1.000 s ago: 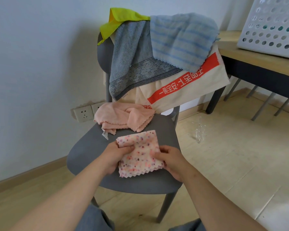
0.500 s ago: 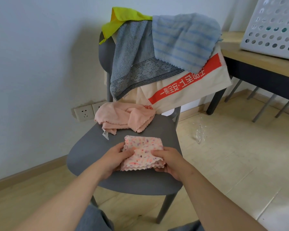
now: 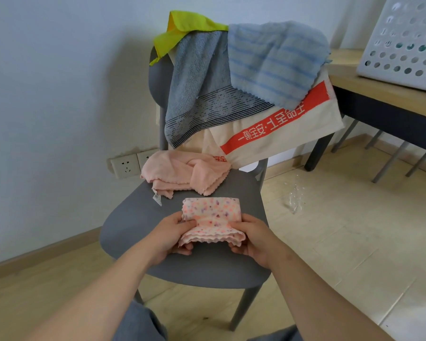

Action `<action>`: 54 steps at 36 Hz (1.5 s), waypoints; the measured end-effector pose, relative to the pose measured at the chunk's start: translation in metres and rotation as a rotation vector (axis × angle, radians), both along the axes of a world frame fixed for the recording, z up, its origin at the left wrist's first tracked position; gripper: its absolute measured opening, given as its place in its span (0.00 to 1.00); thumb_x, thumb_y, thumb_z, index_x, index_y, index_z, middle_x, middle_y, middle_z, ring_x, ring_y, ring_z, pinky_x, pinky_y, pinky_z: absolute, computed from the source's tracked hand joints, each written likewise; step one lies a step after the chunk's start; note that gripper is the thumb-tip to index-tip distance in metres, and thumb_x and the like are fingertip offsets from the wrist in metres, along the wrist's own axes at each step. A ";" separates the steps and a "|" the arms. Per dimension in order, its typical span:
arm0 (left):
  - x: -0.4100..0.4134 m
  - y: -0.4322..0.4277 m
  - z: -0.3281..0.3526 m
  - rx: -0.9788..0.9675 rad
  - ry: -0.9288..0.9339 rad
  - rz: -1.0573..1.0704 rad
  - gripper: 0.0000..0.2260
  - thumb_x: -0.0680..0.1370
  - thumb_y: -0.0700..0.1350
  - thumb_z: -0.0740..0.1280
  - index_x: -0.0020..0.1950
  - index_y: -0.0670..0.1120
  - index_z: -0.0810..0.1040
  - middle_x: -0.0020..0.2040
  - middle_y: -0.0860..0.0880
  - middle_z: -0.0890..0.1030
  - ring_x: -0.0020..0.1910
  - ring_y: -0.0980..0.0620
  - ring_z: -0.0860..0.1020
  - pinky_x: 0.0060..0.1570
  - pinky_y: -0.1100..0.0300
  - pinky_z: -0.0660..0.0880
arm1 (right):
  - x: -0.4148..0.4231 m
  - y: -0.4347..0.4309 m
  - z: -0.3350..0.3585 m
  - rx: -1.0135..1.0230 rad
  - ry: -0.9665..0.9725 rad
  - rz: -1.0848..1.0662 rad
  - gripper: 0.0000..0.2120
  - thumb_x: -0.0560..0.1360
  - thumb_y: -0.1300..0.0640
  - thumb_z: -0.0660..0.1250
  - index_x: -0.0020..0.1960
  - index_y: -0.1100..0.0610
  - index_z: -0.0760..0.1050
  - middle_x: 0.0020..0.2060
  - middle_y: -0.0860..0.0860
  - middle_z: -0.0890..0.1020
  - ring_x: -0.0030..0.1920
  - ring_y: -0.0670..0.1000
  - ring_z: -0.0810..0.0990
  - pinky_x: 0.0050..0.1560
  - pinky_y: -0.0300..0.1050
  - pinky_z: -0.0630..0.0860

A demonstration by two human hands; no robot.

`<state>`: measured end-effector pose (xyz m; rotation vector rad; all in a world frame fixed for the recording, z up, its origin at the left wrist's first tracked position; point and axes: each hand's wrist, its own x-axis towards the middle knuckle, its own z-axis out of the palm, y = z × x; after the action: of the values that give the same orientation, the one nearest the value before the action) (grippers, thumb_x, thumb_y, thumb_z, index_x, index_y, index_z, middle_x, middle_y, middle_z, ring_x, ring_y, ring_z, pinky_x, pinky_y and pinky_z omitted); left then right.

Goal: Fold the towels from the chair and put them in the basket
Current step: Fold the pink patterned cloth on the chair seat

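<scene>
The small pink speckled towel (image 3: pixel 213 215) with the scalloped edge was folded over, held over the front of the grey plastic chair (image 3: pixel 138 217) seat. The left hand (image 3: pixel 169 236) pinched its left edge and the right hand (image 3: pixel 253 238) gripped the right, thumbs on top, fingers curled under. Behind it on the seat lay a crumpled peach towel (image 3: pixel 180 172). 4 more hung over the backrest: a grey towel (image 3: pixel 197 77), a blue-striped towel (image 3: pixel 273 60), a cream towel with a red band (image 3: pixel 280 129) and a yellow cloth (image 3: pixel 182 28). The white perforated basket (image 3: pixel 403 40) sat on the wooden table (image 3: pixel 369 87) off to the right.
</scene>
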<state>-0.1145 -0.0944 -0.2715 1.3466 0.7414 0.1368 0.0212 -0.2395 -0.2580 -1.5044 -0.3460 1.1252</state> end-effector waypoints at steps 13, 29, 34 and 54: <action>0.000 0.000 0.006 -0.167 -0.063 0.063 0.14 0.79 0.33 0.55 0.45 0.45 0.78 0.30 0.47 0.78 0.24 0.54 0.75 0.30 0.58 0.79 | 0.009 -0.003 -0.006 0.108 0.198 -0.011 0.11 0.79 0.65 0.56 0.52 0.61 0.77 0.33 0.55 0.83 0.31 0.50 0.81 0.31 0.42 0.78; 0.004 0.004 0.004 -0.196 -0.083 0.158 0.09 0.73 0.31 0.68 0.42 0.44 0.72 0.50 0.44 0.76 0.41 0.48 0.80 0.32 0.58 0.80 | 0.001 0.011 -0.009 -0.009 -0.041 -0.143 0.11 0.70 0.68 0.72 0.43 0.58 0.70 0.54 0.57 0.74 0.46 0.54 0.81 0.33 0.42 0.79; 0.029 0.020 0.011 -0.125 -0.236 0.281 0.10 0.75 0.32 0.66 0.48 0.47 0.74 0.47 0.44 0.79 0.37 0.51 0.82 0.32 0.59 0.79 | 0.018 0.028 -0.006 0.154 0.100 -0.189 0.17 0.72 0.71 0.67 0.52 0.52 0.70 0.51 0.54 0.76 0.43 0.53 0.82 0.34 0.44 0.80; 0.145 0.125 0.306 0.103 -0.304 -0.026 0.13 0.73 0.30 0.64 0.37 0.48 0.78 0.32 0.54 0.78 0.29 0.61 0.77 0.28 0.67 0.74 | 0.110 0.134 0.281 0.110 -0.257 0.026 0.01 0.72 0.58 0.70 0.43 0.53 0.80 0.36 0.50 0.84 0.34 0.46 0.81 0.31 0.37 0.75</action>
<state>0.0302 0.0302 0.0346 1.3936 0.4653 0.3546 0.1308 -0.1057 0.0229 -1.5518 -0.5958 0.9184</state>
